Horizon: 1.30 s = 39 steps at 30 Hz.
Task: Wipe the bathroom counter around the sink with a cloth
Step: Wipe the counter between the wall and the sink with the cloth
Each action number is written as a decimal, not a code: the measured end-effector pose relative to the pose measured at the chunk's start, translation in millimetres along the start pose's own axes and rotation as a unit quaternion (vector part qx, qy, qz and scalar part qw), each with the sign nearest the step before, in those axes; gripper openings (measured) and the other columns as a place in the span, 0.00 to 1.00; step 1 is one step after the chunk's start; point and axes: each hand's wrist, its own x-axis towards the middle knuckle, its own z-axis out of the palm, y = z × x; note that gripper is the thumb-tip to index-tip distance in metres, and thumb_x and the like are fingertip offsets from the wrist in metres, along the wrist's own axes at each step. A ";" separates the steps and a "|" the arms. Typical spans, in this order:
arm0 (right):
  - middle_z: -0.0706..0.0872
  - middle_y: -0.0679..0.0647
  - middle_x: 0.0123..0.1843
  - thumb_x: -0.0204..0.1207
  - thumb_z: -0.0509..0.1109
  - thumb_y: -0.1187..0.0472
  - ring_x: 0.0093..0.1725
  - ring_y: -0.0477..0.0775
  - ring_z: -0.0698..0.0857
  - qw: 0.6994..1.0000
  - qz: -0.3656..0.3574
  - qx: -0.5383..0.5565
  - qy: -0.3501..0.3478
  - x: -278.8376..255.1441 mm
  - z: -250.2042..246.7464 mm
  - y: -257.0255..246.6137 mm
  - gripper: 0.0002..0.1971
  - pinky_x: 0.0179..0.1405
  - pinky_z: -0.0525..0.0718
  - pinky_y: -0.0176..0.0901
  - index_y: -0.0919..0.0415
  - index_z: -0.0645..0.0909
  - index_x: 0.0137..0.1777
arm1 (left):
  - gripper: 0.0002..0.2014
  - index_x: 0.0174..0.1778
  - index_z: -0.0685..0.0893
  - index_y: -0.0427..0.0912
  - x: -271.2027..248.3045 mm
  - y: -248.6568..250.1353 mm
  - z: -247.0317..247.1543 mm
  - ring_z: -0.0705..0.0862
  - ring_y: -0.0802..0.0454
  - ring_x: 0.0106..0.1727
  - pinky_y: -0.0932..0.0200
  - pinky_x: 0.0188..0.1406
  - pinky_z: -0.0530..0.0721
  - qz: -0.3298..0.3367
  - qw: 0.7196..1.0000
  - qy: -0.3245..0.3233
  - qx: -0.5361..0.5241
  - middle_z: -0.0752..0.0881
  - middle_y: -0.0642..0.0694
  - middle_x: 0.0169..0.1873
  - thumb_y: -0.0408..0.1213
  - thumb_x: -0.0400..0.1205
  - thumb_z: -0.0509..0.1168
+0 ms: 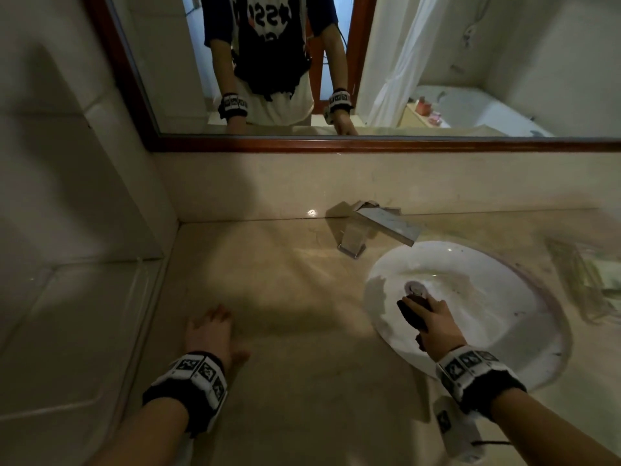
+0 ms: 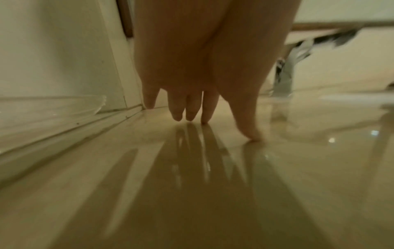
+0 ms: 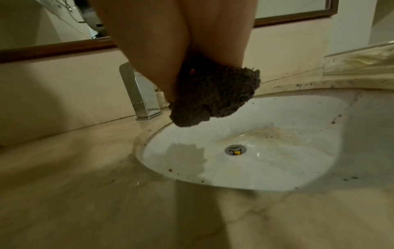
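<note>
A dark brown fuzzy cloth is bunched in my right hand, which grips it above the white oval sink, clear of the basin. The beige marble counter surrounds the sink, and dirt specks dot the rim on the right. My left hand lies flat on the counter left of the sink, its fingers straight and its fingertips touching the glossy stone.
A chrome square faucet stands behind the sink. A wood-framed mirror hangs above the backsplash. Tiled wall and a glass ledge bound the counter on the left. Something clear lies at the counter's far right.
</note>
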 end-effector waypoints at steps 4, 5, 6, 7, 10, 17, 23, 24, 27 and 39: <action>0.55 0.64 0.83 0.76 0.62 0.71 0.82 0.67 0.54 1.000 -0.014 0.017 -0.016 -12.0 -3.9 9.4 0.34 0.81 0.57 0.57 0.49 0.60 0.80 | 0.29 0.82 0.57 0.47 -36.1 29.7 19.2 0.58 0.49 0.83 0.46 0.83 0.55 0.033 0.993 0.081 -0.081 0.51 0.47 0.84 0.47 0.85 0.55; 0.55 0.64 0.83 0.76 0.63 0.71 0.82 0.67 0.54 0.999 -0.031 0.025 -0.012 -17.8 -3.9 9.0 0.34 0.82 0.56 0.56 0.49 0.60 0.80 | 0.28 0.82 0.57 0.46 -49.4 37.0 21.2 0.59 0.49 0.83 0.48 0.84 0.54 0.032 0.991 0.084 -0.104 0.51 0.47 0.84 0.45 0.86 0.54; 0.55 0.64 0.83 0.76 0.62 0.72 0.82 0.66 0.53 0.998 -0.048 0.035 -0.006 -24.9 -3.6 8.3 0.34 0.82 0.55 0.56 0.49 0.60 0.80 | 0.27 0.82 0.56 0.46 -56.9 42.0 27.9 0.60 0.50 0.83 0.49 0.83 0.53 0.033 0.989 0.093 -0.111 0.50 0.48 0.84 0.44 0.86 0.53; 0.54 0.63 0.83 0.75 0.61 0.74 0.82 0.65 0.52 0.997 -0.068 0.038 -0.004 -34.3 -2.5 8.9 0.35 0.83 0.52 0.54 0.49 0.60 0.80 | 0.28 0.83 0.54 0.45 -65.5 47.3 35.5 0.58 0.51 0.83 0.49 0.84 0.51 0.042 0.986 0.105 -0.125 0.50 0.48 0.84 0.43 0.87 0.52; 0.49 0.49 0.83 0.76 0.61 0.75 0.84 0.59 0.45 0.988 -0.135 0.074 -0.030 -70.2 6.9 7.3 0.37 0.82 0.43 0.48 0.45 0.57 0.80 | 0.31 0.84 0.47 0.45 -94.8 60.4 59.2 0.50 0.54 0.85 0.51 0.84 0.47 0.055 0.985 0.092 -0.132 0.45 0.49 0.85 0.42 0.87 0.52; 0.42 0.35 0.79 0.82 0.60 0.53 0.81 0.48 0.36 0.906 -0.408 0.040 -0.105 -143.4 63.1 32.5 0.25 0.84 0.46 0.59 0.28 0.57 0.73 | 0.44 0.84 0.43 0.44 -142.5 124.2 110.3 0.45 0.56 0.85 0.57 0.84 0.48 0.114 0.964 0.057 -0.233 0.42 0.49 0.84 0.52 0.80 0.64; 0.46 0.51 0.84 0.75 0.55 0.70 0.78 0.64 0.31 0.870 -0.477 -0.045 -0.118 -148.8 87.4 59.8 0.32 0.75 0.56 0.77 0.36 0.65 0.73 | 0.46 0.84 0.41 0.45 -156.5 151.0 127.8 0.39 0.54 0.85 0.53 0.84 0.44 0.072 0.978 0.046 -0.192 0.35 0.47 0.83 0.46 0.79 0.67; 0.45 0.51 0.84 0.76 0.57 0.72 0.78 0.64 0.31 0.869 -0.476 -0.057 -0.119 -144.9 81.8 62.9 0.32 0.76 0.54 0.75 0.39 0.65 0.74 | 0.46 0.84 0.41 0.45 -156.1 151.3 127.4 0.39 0.54 0.85 0.53 0.84 0.45 0.069 0.978 0.048 -0.191 0.36 0.47 0.83 0.44 0.79 0.67; 0.45 0.50 0.83 0.75 0.68 0.69 0.80 0.63 0.37 0.872 -0.475 -0.071 -0.090 -116.8 74.1 78.1 0.34 0.79 0.53 0.68 0.38 0.65 0.75 | 0.46 0.84 0.43 0.45 -154.0 152.5 126.1 0.42 0.55 0.85 0.55 0.84 0.47 0.065 0.979 0.057 -0.183 0.37 0.47 0.84 0.44 0.78 0.68; 0.52 0.38 0.83 0.70 0.76 0.55 0.82 0.51 0.54 0.952 -0.253 0.157 -0.073 -64.6 9.9 110.7 0.35 0.81 0.62 0.55 0.44 0.67 0.76 | 0.49 0.84 0.41 0.43 -149.0 165.2 119.6 0.40 0.53 0.85 0.54 0.84 0.45 0.065 0.982 0.061 -0.165 0.37 0.47 0.84 0.59 0.77 0.64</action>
